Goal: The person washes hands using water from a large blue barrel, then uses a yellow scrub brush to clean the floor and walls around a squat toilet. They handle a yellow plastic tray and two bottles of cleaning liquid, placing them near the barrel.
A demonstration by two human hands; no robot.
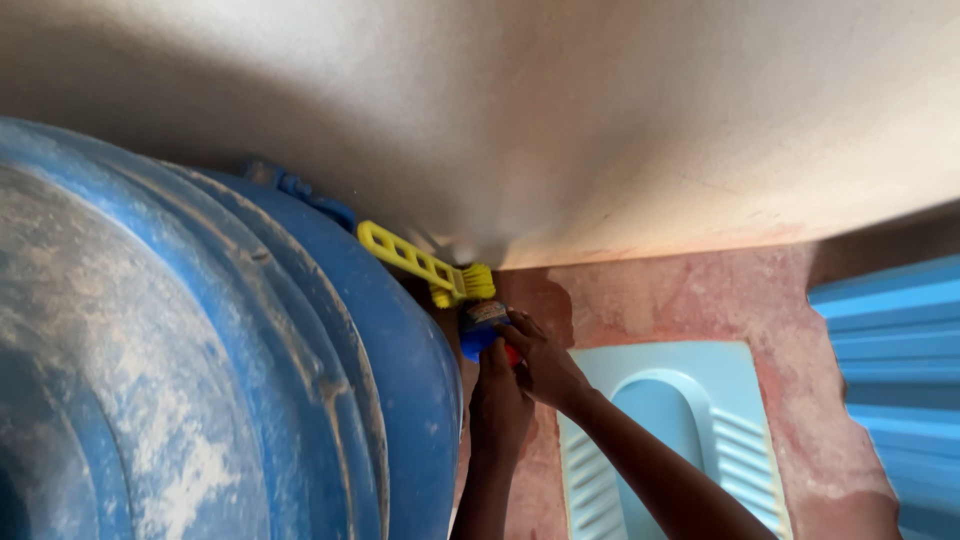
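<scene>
Nearest: big blue plastic drum (200,380), dusty, ribbed, fills the left half of view and crowds the work area.

Just past its right flank, both hands meet on one thing: a small blue bottle (481,330) w/ a printed label band and a bit of red showing at its lower right. Left hand (500,405) comes up from below, fingers wrapped on the bottle's lower body. Right hand (545,365) reaches in from the right, fingers curled over the top/side of the bottle; looks like a grip at the cap end, but the cap itself is hidden, so can't tell if it's on or off. Hands touching each other, both clamped on the bottle.

Bottle sits low in the corner, between drum and wall, just beside a yellow scrub brush (430,265) whose slotted handle leans up along the drum, bristle head down near the bottle.

To handle it well, imo: keep the bottle upright, left hand steady as the anchor, right hand does any turning; tight gap by the drum, so short wrist moves, elbows in.

Farther right: pale blue squat toilet pan (690,400) set in a reddish cement floor (680,300). Blue corrugated sheet (890,340) at far right edge. Behind all: plain plastered wall (560,110).
</scene>
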